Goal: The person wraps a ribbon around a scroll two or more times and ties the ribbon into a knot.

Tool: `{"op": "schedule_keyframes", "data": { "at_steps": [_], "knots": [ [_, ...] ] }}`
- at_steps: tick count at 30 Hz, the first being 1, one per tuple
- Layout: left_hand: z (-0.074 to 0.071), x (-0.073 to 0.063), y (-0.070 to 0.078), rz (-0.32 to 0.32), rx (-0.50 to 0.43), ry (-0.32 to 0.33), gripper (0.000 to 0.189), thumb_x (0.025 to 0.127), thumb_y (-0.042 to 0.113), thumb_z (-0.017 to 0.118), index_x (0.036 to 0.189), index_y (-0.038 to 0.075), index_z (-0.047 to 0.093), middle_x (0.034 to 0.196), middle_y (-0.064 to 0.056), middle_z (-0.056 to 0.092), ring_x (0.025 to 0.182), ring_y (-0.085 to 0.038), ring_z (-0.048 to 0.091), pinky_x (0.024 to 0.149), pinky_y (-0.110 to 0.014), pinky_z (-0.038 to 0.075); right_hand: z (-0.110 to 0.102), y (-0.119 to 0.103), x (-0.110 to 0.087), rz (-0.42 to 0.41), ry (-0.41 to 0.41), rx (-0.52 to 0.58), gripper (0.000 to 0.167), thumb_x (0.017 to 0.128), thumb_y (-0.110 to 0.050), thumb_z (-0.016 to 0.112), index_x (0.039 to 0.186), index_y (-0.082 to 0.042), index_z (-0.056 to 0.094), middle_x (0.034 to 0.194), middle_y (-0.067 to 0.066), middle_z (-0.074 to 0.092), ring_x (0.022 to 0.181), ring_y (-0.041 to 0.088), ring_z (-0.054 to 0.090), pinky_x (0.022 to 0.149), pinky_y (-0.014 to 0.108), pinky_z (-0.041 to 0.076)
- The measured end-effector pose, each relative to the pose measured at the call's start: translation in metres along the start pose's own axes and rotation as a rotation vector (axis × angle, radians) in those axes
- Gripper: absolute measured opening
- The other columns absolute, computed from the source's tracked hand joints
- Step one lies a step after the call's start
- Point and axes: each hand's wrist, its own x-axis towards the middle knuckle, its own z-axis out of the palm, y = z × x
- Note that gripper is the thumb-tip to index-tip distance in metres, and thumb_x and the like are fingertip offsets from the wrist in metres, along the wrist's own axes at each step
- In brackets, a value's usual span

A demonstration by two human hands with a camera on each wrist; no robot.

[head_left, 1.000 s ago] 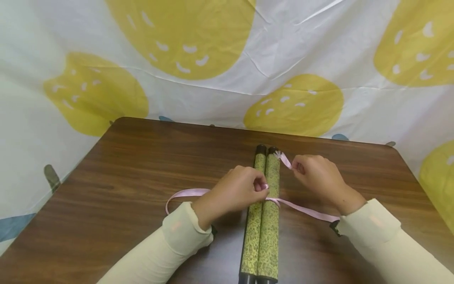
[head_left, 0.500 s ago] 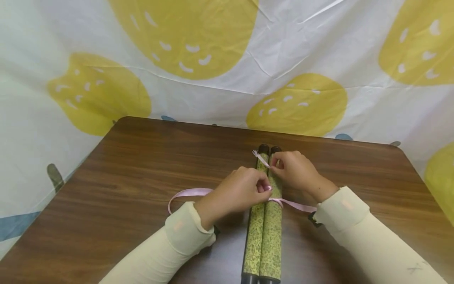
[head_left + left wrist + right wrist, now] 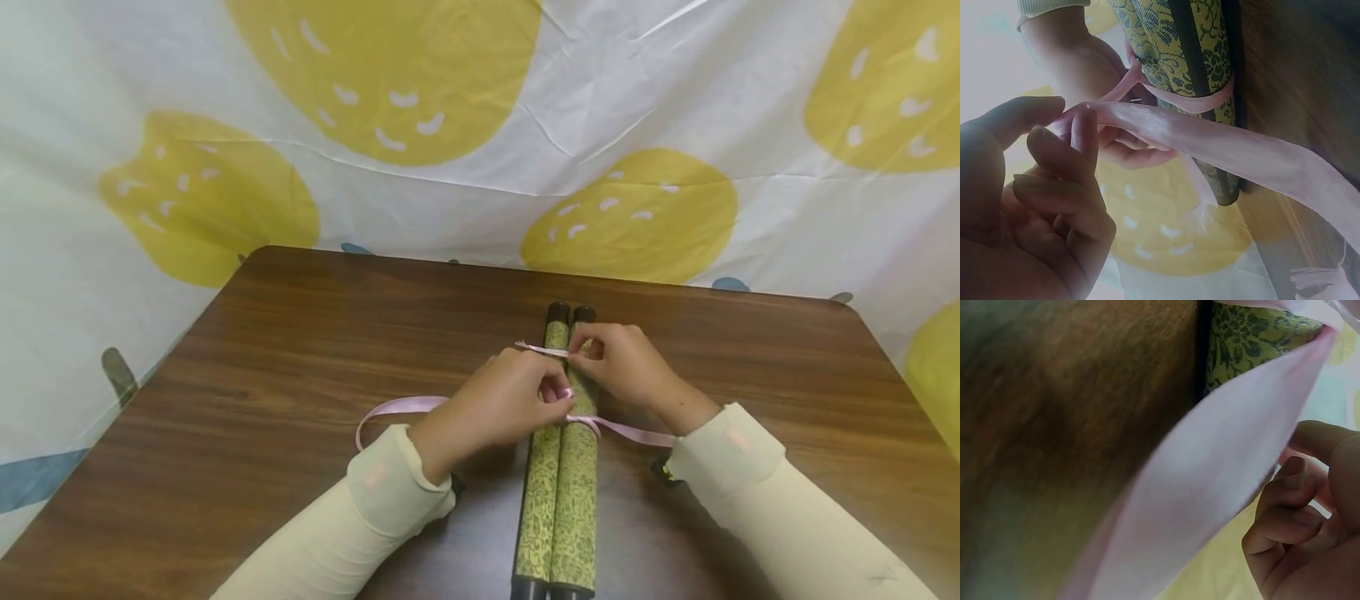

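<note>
A double-rolled scroll (image 3: 574, 500), covered in yellow-green floral brocade with dark knobs, lies on the table, pointing away from me. Pink ribbon (image 3: 633, 434) wraps round its middle. My left hand (image 3: 501, 404) pinches a part of the ribbon between thumb and fingers above the scroll; one length (image 3: 1222, 144) trails off from there. Farther up, my right hand (image 3: 626, 362) pinches near the ribbon's frayed end (image 3: 542, 349), which points left across the rolls. In the right wrist view a wide stretch of ribbon (image 3: 1210, 444) passes in front of the right hand, hiding part of its fingertips.
The brown wooden table (image 3: 315, 333) extends to both sides of the scroll. Behind it hangs a white cloth (image 3: 450, 217) printed with large yellow fruit shapes. A ribbon loop (image 3: 397, 407) stands up left of the scroll, near the left sleeve.
My right hand has moved left, to above the scroll, carrying the frayed ribbon end, which has swung over to the left. The left hand keeps its pinch and has barely moved.
</note>
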Motion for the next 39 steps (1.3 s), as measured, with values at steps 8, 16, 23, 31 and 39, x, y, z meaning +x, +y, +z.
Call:
{"op": "schedule_keyframes", "data": {
  "at_steps": [8, 16, 23, 31, 39],
  "knots": [
    [-0.003, -0.002, 0.001, -0.057, 0.067, 0.009, 0.008, 0.089, 0.031, 0.073, 0.083, 0.027, 0.072, 0.071, 0.019, 0.064, 0.065, -0.002, 0.058, 0.063, -0.028, 0.046, -0.009, -0.008, -0.022, -0.007, 0.071, 0.044, 0.004, 0.094, -0.014, 0.067, 0.095, -0.012, 0.070, 0.066, -0.002, 0.058, 0.060, 0.012, 0.051, 0.056, 0.027, 0.044],
    [-0.002, -0.001, 0.001, -0.056, 0.073, -0.003, 0.009, 0.090, 0.032, 0.073, 0.083, 0.026, 0.072, 0.071, 0.019, 0.064, 0.064, -0.002, 0.058, 0.062, -0.028, 0.046, -0.013, -0.029, -0.052, -0.003, 0.030, 0.171, 0.013, 0.096, -0.023, 0.067, 0.085, -0.016, 0.067, 0.073, -0.003, 0.065, 0.067, 0.010, 0.058, 0.062, 0.025, 0.048],
    [-0.001, -0.001, 0.001, -0.054, 0.078, -0.026, 0.006, 0.089, 0.032, 0.074, 0.088, 0.027, 0.075, 0.075, 0.018, 0.066, 0.069, -0.001, 0.060, 0.065, -0.029, 0.047, -0.005, -0.045, -0.056, -0.011, 0.015, 0.221, 0.016, 0.095, -0.022, 0.068, 0.080, -0.017, 0.067, 0.067, -0.006, 0.063, 0.060, 0.005, 0.052, 0.055, 0.023, 0.044],
    [0.000, 0.000, 0.003, -0.026, 0.112, -0.025, 0.008, 0.089, 0.034, 0.074, 0.087, 0.027, 0.073, 0.076, 0.018, 0.067, 0.070, -0.002, 0.060, 0.064, -0.030, 0.047, -0.003, -0.044, -0.058, -0.031, 0.048, 0.178, 0.015, 0.092, -0.011, 0.066, 0.078, -0.016, 0.066, 0.065, -0.009, 0.059, 0.059, 0.004, 0.051, 0.057, 0.023, 0.044],
    [-0.011, -0.001, -0.011, -0.108, 0.137, -0.010, 0.022, 0.091, 0.023, 0.057, 0.104, 0.026, 0.074, 0.082, 0.010, 0.064, 0.061, -0.010, 0.052, 0.056, -0.031, 0.043, -0.002, -0.041, -0.058, -0.047, 0.048, 0.097, 0.014, 0.088, -0.009, 0.064, 0.077, -0.017, 0.064, 0.059, -0.009, 0.051, 0.054, 0.003, 0.044, 0.051, 0.022, 0.039]
  ]
}}
